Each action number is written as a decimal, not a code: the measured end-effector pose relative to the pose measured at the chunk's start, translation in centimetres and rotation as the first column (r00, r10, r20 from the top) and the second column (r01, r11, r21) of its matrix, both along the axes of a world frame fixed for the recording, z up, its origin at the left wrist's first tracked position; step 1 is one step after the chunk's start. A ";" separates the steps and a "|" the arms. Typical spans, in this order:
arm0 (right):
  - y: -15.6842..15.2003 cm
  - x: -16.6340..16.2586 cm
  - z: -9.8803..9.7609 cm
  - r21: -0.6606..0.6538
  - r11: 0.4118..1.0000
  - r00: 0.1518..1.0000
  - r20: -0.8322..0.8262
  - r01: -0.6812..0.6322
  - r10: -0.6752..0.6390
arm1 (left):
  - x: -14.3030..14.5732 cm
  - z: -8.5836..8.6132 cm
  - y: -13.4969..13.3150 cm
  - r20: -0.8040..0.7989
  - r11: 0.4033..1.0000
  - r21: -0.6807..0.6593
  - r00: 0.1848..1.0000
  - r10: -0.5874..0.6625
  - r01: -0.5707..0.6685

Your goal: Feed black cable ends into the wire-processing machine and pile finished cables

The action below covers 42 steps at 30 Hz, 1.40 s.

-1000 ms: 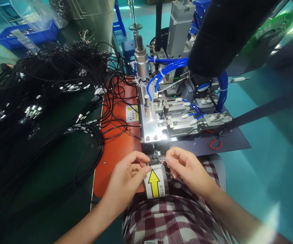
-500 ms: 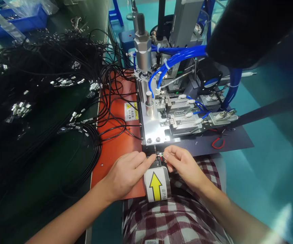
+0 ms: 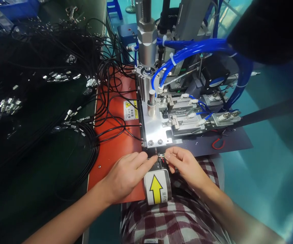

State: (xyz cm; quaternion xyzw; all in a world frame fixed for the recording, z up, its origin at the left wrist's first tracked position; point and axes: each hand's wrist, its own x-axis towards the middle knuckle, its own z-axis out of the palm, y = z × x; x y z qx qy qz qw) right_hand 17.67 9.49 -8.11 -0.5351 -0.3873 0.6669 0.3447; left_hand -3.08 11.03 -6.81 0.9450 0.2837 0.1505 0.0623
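Observation:
My left hand (image 3: 126,174) is closed, its index finger pointing right and pressing a thin cable end at the machine's near edge. The fingers hide most of that cable. Facing it, my right hand (image 3: 182,161) pinches fine coloured wires (image 3: 162,156) between thumb and index finger; a red strand hangs below. Both fingertips meet over a small black fixture (image 3: 158,165). Just in front of the fixture is a curved cover with a yellow arrow (image 3: 156,188). The machine's bright metal plate (image 3: 154,130) lies directly behind my hands.
Black cables (image 3: 92,149) with shiny metal ends heap up at left and run across the orange plate (image 3: 111,159). Blue air hoses (image 3: 199,45) arch over the pneumatic cylinders (image 3: 187,123). A red wire loop (image 3: 218,144) lies on the dark base plate at right.
The view has shifted slightly, so the machine appears a little nearer. Both hands keep nearly the same place and grip at the fixture.

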 end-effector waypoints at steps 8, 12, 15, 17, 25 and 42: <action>0.0 0.1 -0.3 -0.019 1.000 1.000 -0.005 -0.010 0.010 | 0.0 -0.2 0.1 0.018 0.999 -0.032 1.000 -0.002 0.003; -0.2 0.1 -0.4 -0.028 1.000 1.000 -0.004 -0.011 0.011 | 0.1 -0.2 0.1 0.031 1.000 -0.029 1.000 -0.001 0.002; -0.2 0.1 -0.5 -0.030 1.000 1.000 -0.013 -0.004 0.003 | 0.1 -0.2 0.1 0.038 1.000 -0.025 0.999 -0.001 0.002; -0.1 0.1 -0.5 -0.033 0.999 1.000 -0.019 -0.002 0.002 | 0.1 -0.2 0.2 0.038 1.000 -0.027 0.999 0.001 0.000; 0.0 0.1 -0.4 -0.058 0.998 1.000 -0.023 -0.001 0.000 | -0.1 -0.4 0.2 0.039 0.998 -0.059 0.999 -0.003 0.005; -0.2 0.3 -0.4 -0.006 0.999 0.999 0.012 -0.046 0.046 | -0.1 -0.3 0.2 0.057 0.997 -0.072 0.998 0.004 0.000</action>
